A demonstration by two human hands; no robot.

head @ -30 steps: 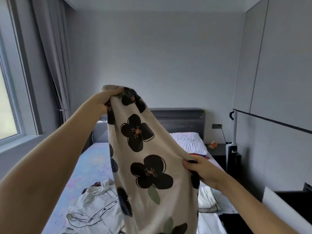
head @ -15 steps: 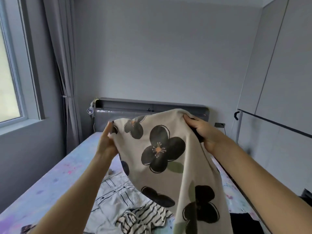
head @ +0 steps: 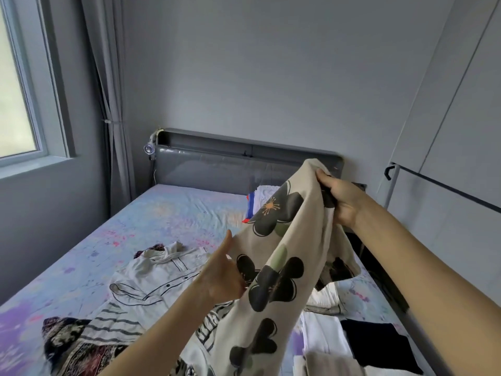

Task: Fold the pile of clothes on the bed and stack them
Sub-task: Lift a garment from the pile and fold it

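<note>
cream soft-cloth garment printed with large black flowers (head: pixel 282 267), held in the air above the right side of the bed and hanging in a long drape from upper right to lower centre, apart from the mattress. right hand (head: pixel 339 196) curled around the top edge, with cloth bunched inside the fingers. left hand (head: pixel 225 272) at the lower left edge, thumb raised straight; its fingers lie behind the fabric, so whether it grips cannot be told. judged handling: light, limp and not fragile; it sags wherever unsupported and will not keep a crease in the air, so it is best taken at two corners of one hem or seam, pulled taut, then laid flat. below it, unfolded: a white shirt with dark piping (head: pixel 162 275), a grey-striped top (head: pixel 113 321) and a dark patterned knit (head: pixel 70 346). at lower right, folded white pieces (head: pixel 325 340) beside a black piece (head: pixel 379 346). all rest on the bed with the pastel speckled sheet (head: pixel 176 213), backed by a grey padded headboard (head: pixel 217 164).
</note>
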